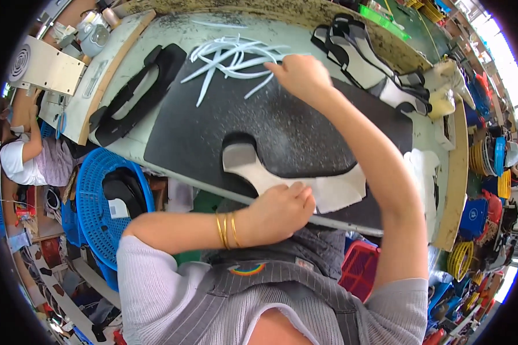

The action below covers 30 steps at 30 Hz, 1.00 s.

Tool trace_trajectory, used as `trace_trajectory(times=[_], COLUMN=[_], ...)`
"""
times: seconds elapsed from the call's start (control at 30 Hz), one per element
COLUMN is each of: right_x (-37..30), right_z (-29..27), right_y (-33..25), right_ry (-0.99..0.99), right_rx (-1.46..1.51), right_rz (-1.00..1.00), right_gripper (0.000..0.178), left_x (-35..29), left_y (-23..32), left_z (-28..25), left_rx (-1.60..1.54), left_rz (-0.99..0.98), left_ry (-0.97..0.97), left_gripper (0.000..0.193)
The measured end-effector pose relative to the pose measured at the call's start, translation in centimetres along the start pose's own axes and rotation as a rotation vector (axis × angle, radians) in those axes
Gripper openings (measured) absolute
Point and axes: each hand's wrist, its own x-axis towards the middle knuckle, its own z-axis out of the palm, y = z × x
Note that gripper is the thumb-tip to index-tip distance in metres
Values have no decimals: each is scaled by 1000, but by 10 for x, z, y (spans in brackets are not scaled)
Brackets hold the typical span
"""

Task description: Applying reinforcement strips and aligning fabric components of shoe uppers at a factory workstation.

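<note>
On a black work mat [184, 135] lies a shoe sole [339, 190] with a pale upper face, a grey heel area and a black edge. My left hand [283, 213], with gold bangles at the wrist, is closed over the near edge of its middle. At the far side of the mat is a loose tangle of pale bluish-white strips [227, 60]. My right hand [302, 76] reaches to the right end of this tangle, fingers curled in a pinch at one strip. The palm and some fingertips are hidden from view.
Black sole pieces [138, 95] lie left of the mat; several more black-and-white soles [360, 54] are stacked at the far right. A blue basket [89, 198] holds black parts at my left. Another person [26, 155] sits at far left. A red crate [360, 267] stands below the table.
</note>
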Motion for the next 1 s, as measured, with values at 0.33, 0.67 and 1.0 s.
trace_trajectory(times=[0.33, 0.67, 1.0], right_x=[-99, -235, -219], right_z=[-78, 13, 65], right_y=[23, -6, -41], right_ry=[-225, 205, 263], right_rx=[1180, 1124, 795], right_rz=[61, 35, 77], right_gripper=[17, 18, 16], left_x=[-12, -48, -68], left_y=[-14, 8, -26], left_z=[1, 12, 10], left_rx=[-206, -179, -94], left_rz=[-146, -211, -203], left_ry=[91, 257, 311], left_gripper=[33, 46, 28])
